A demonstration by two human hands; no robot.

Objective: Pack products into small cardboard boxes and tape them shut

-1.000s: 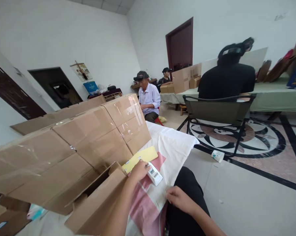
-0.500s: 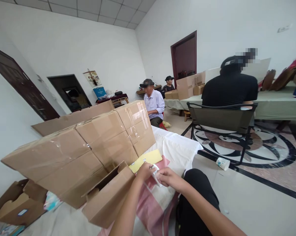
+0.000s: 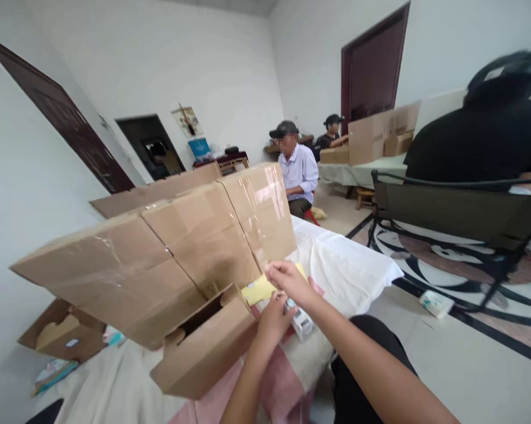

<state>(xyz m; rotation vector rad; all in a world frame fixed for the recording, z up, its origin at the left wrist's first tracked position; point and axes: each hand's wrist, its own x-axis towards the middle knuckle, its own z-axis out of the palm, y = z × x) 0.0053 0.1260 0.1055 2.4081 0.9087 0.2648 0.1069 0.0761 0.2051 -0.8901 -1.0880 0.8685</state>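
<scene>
Carton (image 3: 62, 338): far left, flaps up, white label on its near face.
Taped cartons (image 3: 195, 235): three abreast, edge to edge, clear tape across their faces (bound, it seems, to stand as one wall).
Long box (image 3: 212, 356): in front of that wall, narrow, mouth upward, presumably kept near for easy reach.
Yellow card (image 3: 257, 290): flat at the foot of the wall, partly hidden.
Left hand (image 3: 275, 316): fingers curled over the upper end of the white device (image 3: 303, 325), likely to steady it; whether they clamp or merely rest there, cannot tell.
Right hand (image 3: 287, 278): apparently raised over the yellow card, thumb and fingertips together; anything pinched between is too small to tell.
White device, position: on the pink-and-white cloth (image 3: 287, 374) of the bench (image 3: 342, 259), toward the near edge, its lower end exposed.
Paper cup (image 3: 436, 303): on its side on the floor, well apart.
</scene>
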